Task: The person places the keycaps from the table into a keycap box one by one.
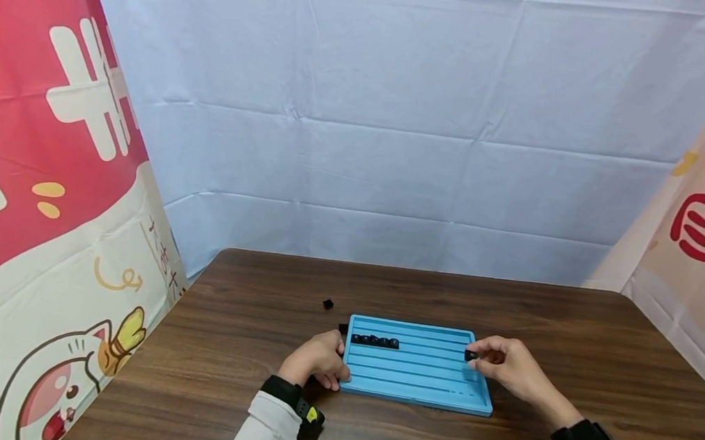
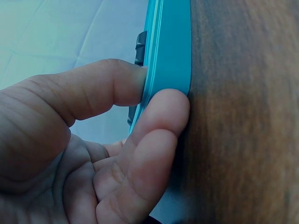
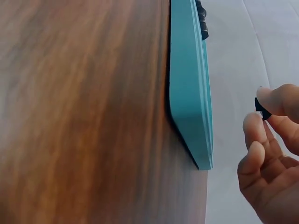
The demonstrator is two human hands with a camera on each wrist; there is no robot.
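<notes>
A light blue tray with long parallel grooves lies on the table. A row of several small black blocks sits in one of its upper grooves, towards the left. At the tray's left edge my left hand pinches the rim, thumb on top and a finger against the side wall. My right hand holds a single black block between thumb and fingertips over the tray's right edge. In the right wrist view this block is raised clear of the tray, partly covered by the fingers.
One loose black block lies on the wooden table behind the tray's left corner. Another black piece shows just outside the tray's left edge, near my left hand. Pale cloth hangs behind the table, printed cloths on both sides.
</notes>
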